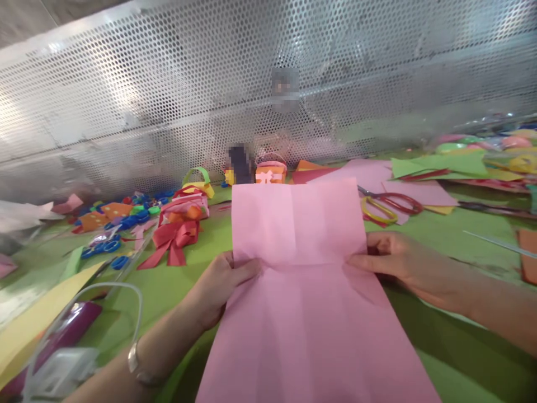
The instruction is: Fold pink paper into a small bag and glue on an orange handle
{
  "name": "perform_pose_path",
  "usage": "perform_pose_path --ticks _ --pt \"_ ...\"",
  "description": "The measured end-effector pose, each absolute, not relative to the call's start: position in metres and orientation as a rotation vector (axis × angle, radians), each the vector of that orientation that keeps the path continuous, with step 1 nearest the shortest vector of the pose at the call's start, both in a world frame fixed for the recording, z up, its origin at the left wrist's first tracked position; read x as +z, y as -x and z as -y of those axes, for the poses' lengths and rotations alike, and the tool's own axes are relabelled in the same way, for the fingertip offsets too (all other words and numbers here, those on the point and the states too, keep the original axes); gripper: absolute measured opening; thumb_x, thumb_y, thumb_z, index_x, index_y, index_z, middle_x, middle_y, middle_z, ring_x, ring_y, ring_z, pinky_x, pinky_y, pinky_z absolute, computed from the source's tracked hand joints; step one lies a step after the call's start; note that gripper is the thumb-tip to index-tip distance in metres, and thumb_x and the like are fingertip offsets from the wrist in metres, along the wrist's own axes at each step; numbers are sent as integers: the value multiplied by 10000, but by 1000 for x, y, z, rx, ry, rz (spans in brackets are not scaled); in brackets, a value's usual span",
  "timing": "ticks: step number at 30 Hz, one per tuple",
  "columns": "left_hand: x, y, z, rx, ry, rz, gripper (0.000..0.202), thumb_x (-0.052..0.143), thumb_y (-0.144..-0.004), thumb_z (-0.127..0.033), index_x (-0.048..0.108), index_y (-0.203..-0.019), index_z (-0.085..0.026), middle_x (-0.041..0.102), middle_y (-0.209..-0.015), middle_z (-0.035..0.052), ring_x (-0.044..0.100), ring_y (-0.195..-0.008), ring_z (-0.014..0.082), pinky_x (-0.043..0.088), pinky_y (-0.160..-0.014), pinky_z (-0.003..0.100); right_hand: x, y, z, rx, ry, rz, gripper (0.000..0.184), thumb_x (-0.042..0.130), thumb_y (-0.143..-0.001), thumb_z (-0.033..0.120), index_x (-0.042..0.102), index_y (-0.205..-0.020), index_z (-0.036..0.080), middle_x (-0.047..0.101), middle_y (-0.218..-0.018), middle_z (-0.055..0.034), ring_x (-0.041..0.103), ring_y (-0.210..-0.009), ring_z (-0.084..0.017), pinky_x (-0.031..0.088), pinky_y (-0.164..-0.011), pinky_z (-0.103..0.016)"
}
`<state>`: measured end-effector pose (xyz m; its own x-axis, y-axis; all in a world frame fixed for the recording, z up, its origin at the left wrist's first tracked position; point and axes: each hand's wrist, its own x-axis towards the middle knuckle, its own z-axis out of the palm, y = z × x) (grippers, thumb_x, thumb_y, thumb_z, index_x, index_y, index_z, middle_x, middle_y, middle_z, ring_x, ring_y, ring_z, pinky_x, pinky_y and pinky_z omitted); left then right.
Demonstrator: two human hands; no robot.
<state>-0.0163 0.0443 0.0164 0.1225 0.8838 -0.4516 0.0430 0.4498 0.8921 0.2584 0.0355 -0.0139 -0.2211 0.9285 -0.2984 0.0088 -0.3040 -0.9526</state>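
Note:
A large pink paper sheet [302, 268] with fold creases lies on the green table [176, 280], its far half lifted up toward me. My left hand [220, 285] pinches the sheet's left edge at the middle crease, thumb on top. On the opposite edge my right hand [403, 263] grips the paper at the same crease, fingers pressed on it.
Red-handled scissors [392, 202] lie on pink paper behind my right hand. A red paper bow [174, 240], small paper baskets [188, 204] and blue bits sit at left. A yellow sheet [37, 313] and white cable [126, 302] lie near left. A perforated metal wall [251, 84] backs the table.

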Motion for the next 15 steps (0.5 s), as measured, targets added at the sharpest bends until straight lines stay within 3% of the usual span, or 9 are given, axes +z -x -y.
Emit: perform_pose_path --ticks 5,15 --pt "16 16 -44 860 -921 -1316 381 870 -510 -343 729 -799 -140 744 -694 41 668 -605 179 535 -599 274 -9 -253 -28 1580 1312 1198 275 803 -648 442 715 -796 229 755 -830 -26 701 -830 -220 540 -799 -339" --pt "11 19 -44 760 -1128 -1386 405 840 -600 -413 739 -862 -121 769 -834 81 697 -751 209 536 -667 268 -13 -259 -33 1285 1406 1332 258 725 -722 465 661 -804 229 702 -822 -17 630 -769 -194 477 -664 -300"
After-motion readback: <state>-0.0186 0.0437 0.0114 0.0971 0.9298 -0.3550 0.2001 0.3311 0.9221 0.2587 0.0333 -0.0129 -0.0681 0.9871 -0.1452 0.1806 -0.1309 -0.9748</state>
